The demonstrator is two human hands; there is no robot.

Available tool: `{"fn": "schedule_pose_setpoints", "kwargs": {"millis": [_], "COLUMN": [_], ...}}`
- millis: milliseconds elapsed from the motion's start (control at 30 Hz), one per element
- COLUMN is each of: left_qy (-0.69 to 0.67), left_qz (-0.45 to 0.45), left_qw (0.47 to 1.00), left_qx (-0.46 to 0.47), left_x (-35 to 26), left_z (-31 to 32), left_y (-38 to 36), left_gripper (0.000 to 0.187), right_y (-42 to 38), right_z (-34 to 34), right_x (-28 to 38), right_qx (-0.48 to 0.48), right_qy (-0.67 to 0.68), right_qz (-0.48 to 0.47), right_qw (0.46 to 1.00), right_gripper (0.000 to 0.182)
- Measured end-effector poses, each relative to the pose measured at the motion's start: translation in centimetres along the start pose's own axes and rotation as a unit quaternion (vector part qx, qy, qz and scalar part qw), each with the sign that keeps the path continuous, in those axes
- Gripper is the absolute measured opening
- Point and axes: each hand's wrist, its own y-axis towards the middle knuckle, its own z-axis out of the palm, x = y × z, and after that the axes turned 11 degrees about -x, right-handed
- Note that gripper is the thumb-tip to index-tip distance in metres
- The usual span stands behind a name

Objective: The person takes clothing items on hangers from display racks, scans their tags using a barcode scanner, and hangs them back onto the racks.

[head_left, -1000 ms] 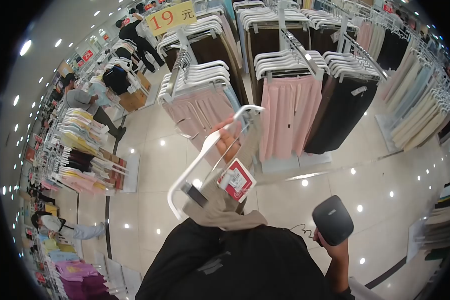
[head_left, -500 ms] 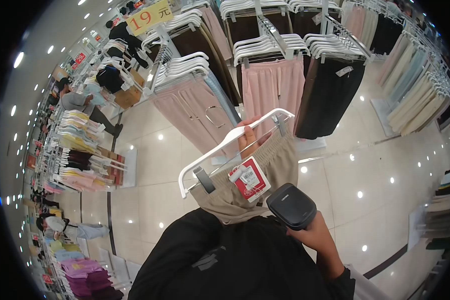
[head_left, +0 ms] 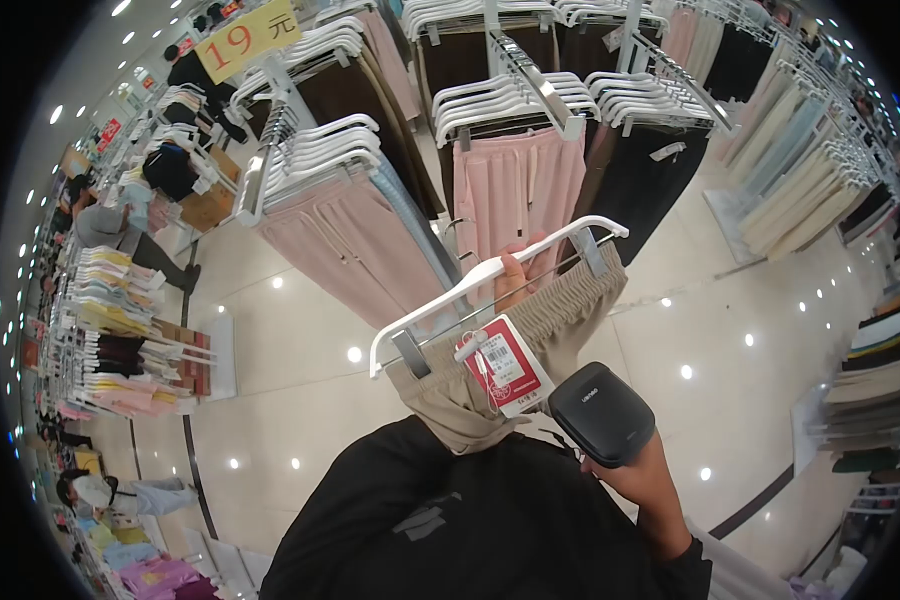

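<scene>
My left hand [head_left: 511, 280] is closed around the middle of a white hanger [head_left: 485, 272], partly hidden behind it. Beige elastic-waist pants [head_left: 560, 310] hang from its grey clips, the lower part bunched against my black top. On their waistband is a red and white price tag [head_left: 508, 362] with a barcode, and a small white security tag [head_left: 470, 344] sits beside it. In my right hand [head_left: 625, 475] is a black handheld scanner [head_left: 602, 413], its rounded head just right of the price tag, close to its lower edge.
Ahead, racks carry pink pants [head_left: 518, 185] and black pants [head_left: 650, 170] on white hangers, under a yellow price sign [head_left: 247, 40]. More clothes racks line both sides. A person in grey [head_left: 110, 228] stands at the left. The shiny tiled floor [head_left: 320, 400] runs between.
The view has turned slightly to the right, so the racks sit further left. The price tag now faces me more fully. Both hands keep hold of the hanger and scanner.
</scene>
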Motion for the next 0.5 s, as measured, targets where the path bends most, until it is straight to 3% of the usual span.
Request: {"fn": "schedule_pose_setpoints", "kwargs": {"millis": [100,167,267,333,500], "left_qy": [-0.002,0.037,0.122,0.138,0.182], "left_qz": [0.009,0.055,0.054,0.032,0.016], "left_qw": [1.000,0.997,0.986,0.986,0.977], "left_qx": [-0.007,0.042,0.101,0.087,0.111], "left_x": [1.6,2.8,3.7,3.4,3.5], "left_z": [-1.4,-2.7,-3.9,-2.8,-2.6], "left_y": [2.8,4.8,7.0,6.9,8.2], "left_gripper": [0.035,0.033,0.029,0.029,0.030], "right_y": [0.7,1.2,2.2,2.8,3.4], "right_z": [0.8,1.3,1.7,2.1,3.0], "right_x": [1.0,1.6,2.3,2.8,2.8], "right_qx": [-0.011,-0.025,-0.033,-0.037,-0.064], "right_qy": [-0.036,-0.060,-0.122,-0.181,-0.183], "right_qz": [0.026,0.029,0.032,0.027,0.046], "right_qw": [0.999,0.997,0.991,0.982,0.980], "right_gripper": [0.028,0.028,0.028,0.028,0.029]}}
